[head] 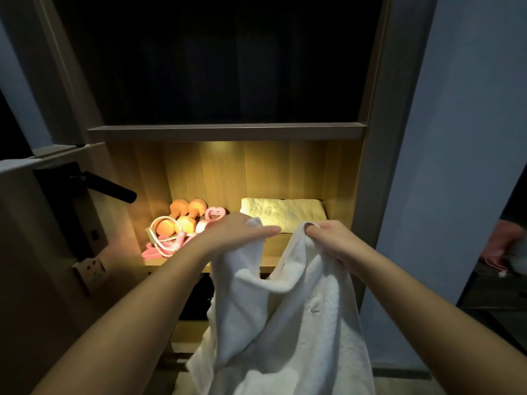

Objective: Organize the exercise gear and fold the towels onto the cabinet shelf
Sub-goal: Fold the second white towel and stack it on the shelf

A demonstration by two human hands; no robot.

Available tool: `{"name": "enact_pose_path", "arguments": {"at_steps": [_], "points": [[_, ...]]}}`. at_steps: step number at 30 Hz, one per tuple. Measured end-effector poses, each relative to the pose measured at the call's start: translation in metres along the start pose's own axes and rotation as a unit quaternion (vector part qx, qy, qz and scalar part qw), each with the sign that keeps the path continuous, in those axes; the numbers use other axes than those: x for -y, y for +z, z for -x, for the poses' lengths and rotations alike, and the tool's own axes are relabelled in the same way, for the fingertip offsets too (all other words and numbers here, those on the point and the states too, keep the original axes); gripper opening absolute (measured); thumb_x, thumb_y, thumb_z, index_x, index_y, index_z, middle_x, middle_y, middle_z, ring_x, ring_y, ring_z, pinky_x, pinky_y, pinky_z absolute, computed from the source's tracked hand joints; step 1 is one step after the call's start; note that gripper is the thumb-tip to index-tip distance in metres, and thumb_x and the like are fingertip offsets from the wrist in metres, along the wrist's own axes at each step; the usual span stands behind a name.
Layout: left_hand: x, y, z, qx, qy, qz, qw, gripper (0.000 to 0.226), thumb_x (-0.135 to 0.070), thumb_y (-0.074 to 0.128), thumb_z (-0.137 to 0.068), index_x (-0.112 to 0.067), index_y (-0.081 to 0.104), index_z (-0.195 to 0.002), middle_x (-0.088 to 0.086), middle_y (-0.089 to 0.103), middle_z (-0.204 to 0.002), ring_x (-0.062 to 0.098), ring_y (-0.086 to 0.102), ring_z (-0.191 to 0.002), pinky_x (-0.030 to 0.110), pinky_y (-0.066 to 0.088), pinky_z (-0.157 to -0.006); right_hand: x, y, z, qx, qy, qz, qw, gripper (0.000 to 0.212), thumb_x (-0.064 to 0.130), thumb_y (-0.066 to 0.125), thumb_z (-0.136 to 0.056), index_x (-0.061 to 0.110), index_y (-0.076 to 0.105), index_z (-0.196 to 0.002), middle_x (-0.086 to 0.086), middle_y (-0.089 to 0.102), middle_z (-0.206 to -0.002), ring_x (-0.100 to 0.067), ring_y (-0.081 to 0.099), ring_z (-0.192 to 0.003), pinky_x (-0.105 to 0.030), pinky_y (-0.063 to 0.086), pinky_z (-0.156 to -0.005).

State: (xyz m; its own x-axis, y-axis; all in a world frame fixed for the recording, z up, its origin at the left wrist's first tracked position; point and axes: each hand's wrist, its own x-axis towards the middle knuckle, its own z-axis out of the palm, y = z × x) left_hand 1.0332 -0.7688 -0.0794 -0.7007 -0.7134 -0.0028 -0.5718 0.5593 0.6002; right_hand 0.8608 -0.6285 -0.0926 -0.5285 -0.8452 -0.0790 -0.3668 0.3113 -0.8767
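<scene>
A white towel (288,323) hangs unfolded in front of the lit cabinet shelf (273,246). My left hand (236,232) grips its left top corner and my right hand (333,238) pinches its right top corner; the cloth sags between them. On the shelf's right lies a folded towel (282,212). At the shelf's left sit orange dumbbells (182,216), a pink heart-shaped piece (215,213) and a pink and white jump rope (162,243), bunched together.
A dark door handle (111,189) sticks out at the left beside the cabinet, with a wall socket (92,270) below it. The compartment above the shelf is dark. A blue wall (456,166) stands at the right, with pink cloth (504,246) beyond it.
</scene>
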Motion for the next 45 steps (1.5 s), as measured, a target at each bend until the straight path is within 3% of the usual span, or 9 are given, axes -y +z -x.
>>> {"name": "enact_pose_path", "arguments": {"at_steps": [4,8,16,20,24,29,37,40,45], "points": [[-0.014,0.016,0.002,-0.013,0.082,-0.006,0.997,0.045,-0.068,0.072,-0.064,-0.026,0.074,-0.082,-0.005,0.072,-0.084,0.009,0.064,-0.081,0.026,0.046,-0.065,0.011,0.009,-0.004,-0.002,-0.053,0.037,0.998,0.03,0.031,0.05,-0.093,0.017,0.053,-0.067,-0.002,0.049,-0.064,-0.015,0.047,-0.06,-0.027,0.037,-0.054],[-0.022,0.028,0.001,-0.103,0.069,-0.04,0.991,0.036,-0.059,0.071,-0.073,-0.025,0.071,-0.082,-0.008,0.069,-0.076,-0.001,0.058,-0.067,0.013,0.031,-0.045,0.015,0.015,-0.012,-0.026,-0.086,0.052,0.995,0.03,0.027,0.052,-0.091,0.017,0.048,-0.063,0.001,0.04,-0.059,-0.013,0.036,-0.054,-0.026,0.028,-0.051],[-0.013,0.021,0.002,-0.241,0.072,0.029,0.967,0.025,-0.029,0.06,-0.082,-0.016,0.054,-0.062,0.0,0.054,-0.06,0.02,0.051,-0.061,0.031,0.035,-0.053,0.011,0.023,-0.019,0.002,-0.1,0.087,0.991,0.033,0.043,0.067,-0.084,0.014,0.059,-0.07,0.001,0.054,-0.063,-0.011,0.049,-0.056,-0.022,0.036,-0.048],[0.003,-0.004,0.0,-0.362,0.03,0.118,0.924,0.028,-0.033,0.051,-0.074,-0.013,0.047,-0.057,0.0,0.044,-0.055,0.017,0.038,-0.055,0.033,0.027,-0.051,-0.015,0.025,-0.027,0.027,-0.041,0.268,0.962,0.019,0.035,0.068,-0.086,0.015,0.067,-0.086,0.0,0.061,-0.078,-0.013,0.055,-0.067,-0.022,0.039,-0.053],[0.044,-0.015,-0.003,-0.403,-0.072,0.099,0.907,0.029,-0.028,0.057,-0.084,-0.015,0.046,-0.061,0.003,0.046,-0.063,0.026,0.045,-0.063,0.029,0.025,-0.051,-0.045,0.021,-0.028,0.019,0.026,0.249,0.968,0.022,0.034,0.069,-0.086,0.014,0.069,-0.077,-0.002,0.061,-0.076,-0.015,0.053,-0.067,-0.023,0.039,-0.055],[0.069,-0.006,0.002,-0.309,-0.103,0.032,0.945,0.025,-0.036,0.066,-0.085,-0.02,0.056,-0.101,-0.002,0.059,-0.088,0.022,0.057,-0.08,0.028,0.04,-0.061,-0.045,0.018,-0.021,-0.004,-0.017,0.153,0.988,0.027,0.025,0.066,-0.09,0.015,0.064,-0.065,-0.001,0.055,-0.064,-0.014,0.048,-0.061,-0.024,0.034,-0.053],[0.013,0.022,0.004,-0.074,0.154,-0.012,0.985,0.048,-0.028,0.072,-0.085,-0.033,0.06,-0.131,-0.015,0.06,-0.132,-0.002,0.051,-0.117,0.011,0.037,-0.087,0.017,0.036,-0.006,0.028,-0.168,0.145,0.975,0.028,0.037,0.071,-0.086,0.009,0.075,-0.09,-0.008,0.068,-0.08,-0.019,0.059,-0.074,-0.031,0.041,-0.063],[0.009,0.019,0.003,-0.022,0.19,0.009,0.982,0.036,-0.021,0.07,-0.086,-0.032,0.068,-0.12,-0.019,0.068,-0.108,-0.019,0.054,-0.092,0.0,0.037,-0.071,0.02,0.029,-0.002,0.061,-0.181,0.133,0.972,0.026,0.031,0.072,-0.086,0.008,0.076,-0.097,-0.011,0.071,-0.089,-0.025,0.062,-0.084,-0.034,0.045,-0.068],[0.013,0.017,0.002,-0.085,0.166,-0.011,0.982,0.005,-0.02,0.068,-0.086,-0.021,0.069,-0.082,-0.001,0.068,-0.079,0.016,0.062,-0.079,0.035,0.047,-0.067,0.014,0.026,-0.001,0.066,-0.158,0.143,0.975,0.014,0.026,0.073,-0.087,0.013,0.073,-0.084,-0.002,0.063,-0.072,-0.013,0.052,-0.066,-0.025,0.037,-0.057]]}}
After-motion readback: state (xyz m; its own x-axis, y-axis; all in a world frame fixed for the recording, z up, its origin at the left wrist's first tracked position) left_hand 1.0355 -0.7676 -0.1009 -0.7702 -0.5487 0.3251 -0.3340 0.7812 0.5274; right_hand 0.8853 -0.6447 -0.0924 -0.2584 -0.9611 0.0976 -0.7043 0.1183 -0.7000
